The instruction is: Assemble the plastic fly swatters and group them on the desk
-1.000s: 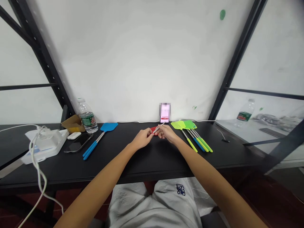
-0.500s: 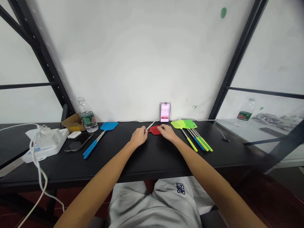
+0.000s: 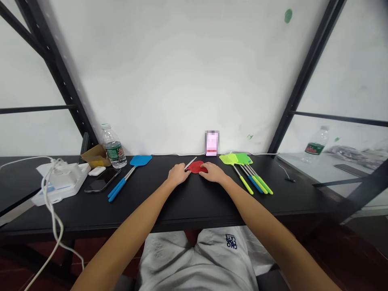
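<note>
Between my hands is a red fly swatter head (image 3: 196, 167), a perforated paddle near the back of the table. My left hand (image 3: 178, 174) is closed around a thin silver rod (image 3: 190, 162) that sticks up and to the right, and its thumb touches the red head's left end. On the other side, my right hand (image 3: 213, 172) grips the right edge of the red head between thumb and fingers. Whether the rod and the head are joined is hidden by my left fingers.
Two blue fly swatters (image 3: 141, 160) lie at left, beside a black phone (image 3: 103, 180), a water bottle (image 3: 114, 150) and a power strip (image 3: 62, 190) with cables. Several yellow-green and green swatters (image 3: 229, 159) lie at right. A lit phone (image 3: 211, 143) leans on the wall.
The red head now shows broader and flatter between my hands. My right hand has shifted slightly down at its edge, and the view has drifted a little.
</note>
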Motion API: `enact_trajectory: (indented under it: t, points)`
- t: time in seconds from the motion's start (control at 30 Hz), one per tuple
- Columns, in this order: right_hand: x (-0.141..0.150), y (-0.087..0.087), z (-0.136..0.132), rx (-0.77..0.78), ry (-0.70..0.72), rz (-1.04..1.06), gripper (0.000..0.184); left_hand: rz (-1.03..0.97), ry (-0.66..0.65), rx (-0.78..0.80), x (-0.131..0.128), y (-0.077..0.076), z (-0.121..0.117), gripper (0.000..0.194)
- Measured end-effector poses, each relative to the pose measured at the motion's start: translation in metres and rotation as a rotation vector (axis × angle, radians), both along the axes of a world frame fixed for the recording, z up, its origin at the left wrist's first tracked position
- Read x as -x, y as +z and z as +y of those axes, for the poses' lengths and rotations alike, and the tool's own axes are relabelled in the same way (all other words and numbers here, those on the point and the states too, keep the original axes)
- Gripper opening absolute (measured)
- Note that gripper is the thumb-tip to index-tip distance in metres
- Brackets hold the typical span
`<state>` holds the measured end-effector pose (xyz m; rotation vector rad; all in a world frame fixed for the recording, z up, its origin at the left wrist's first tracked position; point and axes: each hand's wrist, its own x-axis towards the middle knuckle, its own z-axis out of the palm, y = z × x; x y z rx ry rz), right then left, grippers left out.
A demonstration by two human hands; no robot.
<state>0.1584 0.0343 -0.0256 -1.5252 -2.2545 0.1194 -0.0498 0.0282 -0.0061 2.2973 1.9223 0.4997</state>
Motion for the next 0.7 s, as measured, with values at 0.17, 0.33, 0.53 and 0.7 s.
enact_trajectory:
  t: [0.17, 0.33, 0.53, 0.7]
  points:
    - [0.001, 0.004, -0.003, -0.005, 0.000, -0.008, 0.035, -0.036, 0.044, 0.022, 0.001, 0.000, 0.004, 0.037]
    - [0.002, 0.004, -0.004, -0.019, 0.024, 0.011, 0.032, 0.005, 0.010, 0.039, 0.003, 0.001, 0.009, 0.027]
    - [0.002, -0.002, 0.001, -0.015, 0.048, 0.109, 0.029, -0.068, -0.010, 0.167, 0.008, 0.004, 0.016, 0.027]
    - [0.003, -0.004, 0.007, -0.022, -0.049, 0.344, 0.043, -0.223, -0.070, 0.166, 0.010, 0.001, 0.016, 0.025]
